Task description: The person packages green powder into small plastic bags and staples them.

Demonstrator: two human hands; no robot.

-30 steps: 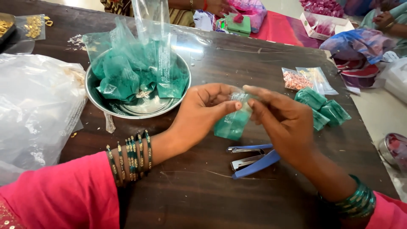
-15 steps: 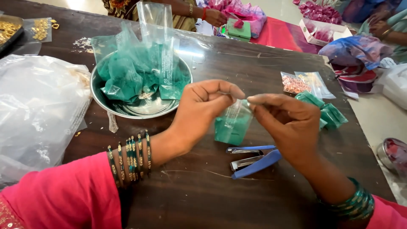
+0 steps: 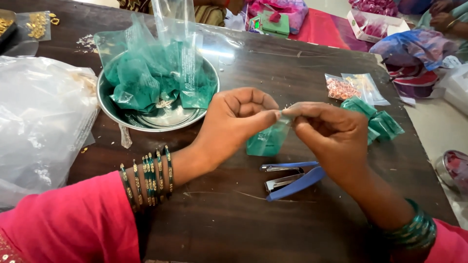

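Note:
My left hand (image 3: 239, 122) and my right hand (image 3: 331, 134) pinch the top edge of a small clear packet filled with green powder (image 3: 267, 140), holding it just above the dark wooden table (image 3: 234, 214). The packet hangs down between both hands. A blue stapler (image 3: 291, 178) lies open on the table right below my right hand. A steel bowl (image 3: 158, 119) to the left of my left hand holds several bags stained with green powder (image 3: 146, 78). A few finished green packets (image 3: 378, 122) lie beyond my right hand.
A large crumpled clear plastic bag (image 3: 39, 122) lies at the left. Small packets of orange beads (image 3: 343, 87) sit at the far right. Gold pieces (image 3: 36, 24) lie at the far left corner. Other people's hands and pink items (image 3: 375, 24) are beyond the table.
My hands have drawn closer together at the packet's top, folding its edge. The packet hangs slightly lower and further left than before.

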